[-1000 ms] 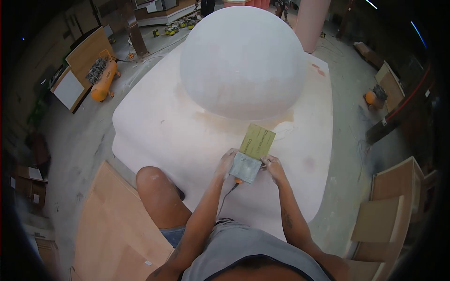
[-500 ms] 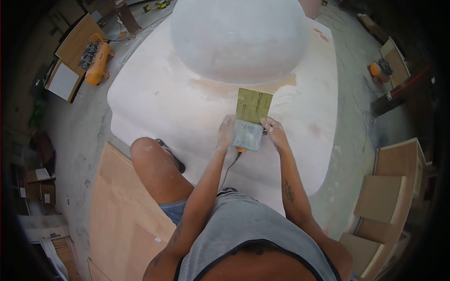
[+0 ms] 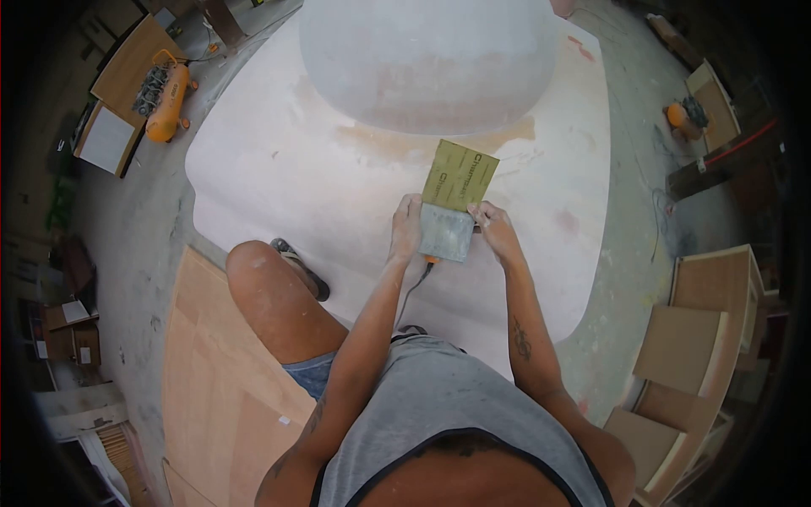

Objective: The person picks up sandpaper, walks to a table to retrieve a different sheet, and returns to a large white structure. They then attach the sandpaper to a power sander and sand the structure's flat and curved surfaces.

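An upturned sheet sander (image 3: 446,235) shows its grey square pad, with an orange end and a black cord trailing toward my body. My left hand (image 3: 406,226) is closed around the sander's left side. From the pad's far edge extends a yellow-green sheet of sandpaper (image 3: 460,175), its printed back facing up. My right hand (image 3: 497,228) pinches the sheet's near right corner between thumb and finger, beside the pad's right edge. The other right fingers are partly hidden. Both hands are above a large white dusty surface (image 3: 338,194).
Beyond the sandpaper rises a big rounded grey dome (image 3: 422,68). An orange air compressor (image 3: 169,101) stands on the floor at left. Wooden panels (image 3: 228,363) lie near my bent leg, and box-like wooden pieces (image 3: 684,351) are at right. A cable (image 3: 657,224) lies on the right floor.
The sandpaper has turned clockwise, its far end swinging right. Both hands and the sander sit slightly higher in view, and the surroundings have shifted a little.
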Demonstrator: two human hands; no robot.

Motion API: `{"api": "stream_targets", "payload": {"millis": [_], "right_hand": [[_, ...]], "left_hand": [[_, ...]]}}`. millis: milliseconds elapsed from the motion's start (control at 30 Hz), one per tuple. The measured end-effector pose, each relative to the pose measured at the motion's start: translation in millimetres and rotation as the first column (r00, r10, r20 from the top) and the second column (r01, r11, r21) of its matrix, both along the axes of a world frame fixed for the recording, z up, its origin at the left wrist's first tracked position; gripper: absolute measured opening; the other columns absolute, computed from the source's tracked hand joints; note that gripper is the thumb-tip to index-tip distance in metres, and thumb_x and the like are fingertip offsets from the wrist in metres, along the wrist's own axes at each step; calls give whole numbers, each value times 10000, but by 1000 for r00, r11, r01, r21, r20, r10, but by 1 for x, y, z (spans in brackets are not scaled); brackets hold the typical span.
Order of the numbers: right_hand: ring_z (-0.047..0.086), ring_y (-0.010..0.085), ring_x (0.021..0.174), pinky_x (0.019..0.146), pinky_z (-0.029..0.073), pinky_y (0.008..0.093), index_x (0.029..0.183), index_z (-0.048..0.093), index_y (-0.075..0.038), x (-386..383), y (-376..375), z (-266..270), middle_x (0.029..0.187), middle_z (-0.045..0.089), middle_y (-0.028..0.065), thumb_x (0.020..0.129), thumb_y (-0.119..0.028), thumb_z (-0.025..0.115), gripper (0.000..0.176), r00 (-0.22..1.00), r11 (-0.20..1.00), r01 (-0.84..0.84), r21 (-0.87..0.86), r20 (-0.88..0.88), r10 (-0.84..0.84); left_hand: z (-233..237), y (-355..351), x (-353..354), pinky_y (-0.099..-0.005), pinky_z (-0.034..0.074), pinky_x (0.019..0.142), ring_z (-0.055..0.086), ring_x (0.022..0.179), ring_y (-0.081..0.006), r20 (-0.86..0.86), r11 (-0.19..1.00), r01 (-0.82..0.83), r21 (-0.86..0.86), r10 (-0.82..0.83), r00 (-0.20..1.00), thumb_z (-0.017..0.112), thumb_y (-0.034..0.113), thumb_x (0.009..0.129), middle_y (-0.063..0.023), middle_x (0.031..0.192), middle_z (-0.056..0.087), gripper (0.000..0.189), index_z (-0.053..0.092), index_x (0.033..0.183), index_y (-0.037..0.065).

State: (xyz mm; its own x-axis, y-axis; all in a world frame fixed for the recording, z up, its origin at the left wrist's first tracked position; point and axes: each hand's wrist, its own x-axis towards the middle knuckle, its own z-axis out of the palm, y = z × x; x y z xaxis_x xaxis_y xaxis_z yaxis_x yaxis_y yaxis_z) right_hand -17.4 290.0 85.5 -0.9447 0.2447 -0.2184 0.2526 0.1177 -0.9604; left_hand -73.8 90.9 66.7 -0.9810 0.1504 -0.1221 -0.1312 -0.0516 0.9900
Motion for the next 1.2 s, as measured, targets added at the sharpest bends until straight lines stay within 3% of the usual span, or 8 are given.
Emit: {"api": "stream_targets", "payload": {"millis": [100,200,267,467,700,767,967,1200], "right_hand": [[462,140,745,703,427,326,906,661,27,-5,5,-9,800,568,18,1051,-276,652,336,1000,999,12,47,-12,-11],[549,148,784,738,482,318,976,707,34,-10,14,-7,869,655,51,1048,-278,656,325,996,990,-87,110,31,84],[654,178,882,817,550,335,1080,742,53,-6,6,21,983,736,106,1046,-268,653,335,993,997,-57,-54,97,62],[694,216,1016,916,589,377,1138,737,60,-10,13,16,1148,740,133,1059,-254,636,339,982,993,-111,-45,152,117],[698,218,1004,903,601,376,1176,727,80,-8,28,4,1140,740,140,1051,-225,644,340,974,987,-158,3,165,155],[702,221,962,861,610,374,1155,750,59,-3,25,17,1040,743,127,1035,-211,662,308,978,989,-150,5,147,147],[700,210,948,888,598,363,1131,754,68,3,26,24,1040,746,123,1030,-225,675,320,981,989,-113,-98,145,127],[696,205,958,892,587,351,1115,749,98,3,26,10,1041,749,126,1015,-198,684,319,991,993,-115,-15,62,116]], "left_hand": [[3,0,1,-293,474,945,596,1013,-127,18,999,34,37,-35,999,446,315,1143,-71,1068,687,370,632,1183,-3],[-1,2,-3,-294,473,941,595,1003,-128,-1,999,9,-49,-9,1000,437,312,1144,-73,1057,684,366,630,1172,2],[-2,1,-2,-298,475,928,593,982,-130,16,994,0,-110,2,1000,425,309,1147,-75,1038,682,363,626,1153,7],[14,5,5,-316,488,874,589,912,-138,-108,960,-72,-271,44,993,453,267,1135,-70,970,674,310,627,1137,10],[0,3,0,-304,488,851,584,875,-134,26,996,36,-84,-34,999,490,237,1121,-52,931,670,288,642,1101,-8],[-7,3,-1,-289,482,853,580,886,-126,-12,999,36,-39,-36,999,510,208,1110,-45,950,659,257,648,1107,-8],[1,-4,-5,-286,472,864,578,937,-126,-174,981,36,-192,-70,982,551,166,1083,-37,1016,643,196,669,1081,9],[-6,-7,-8,-295,479,887,598,960,-143,-159,983,79,-168,-107,981,559,164,1074,-49,1013,647,201,674,1101,1]]}}
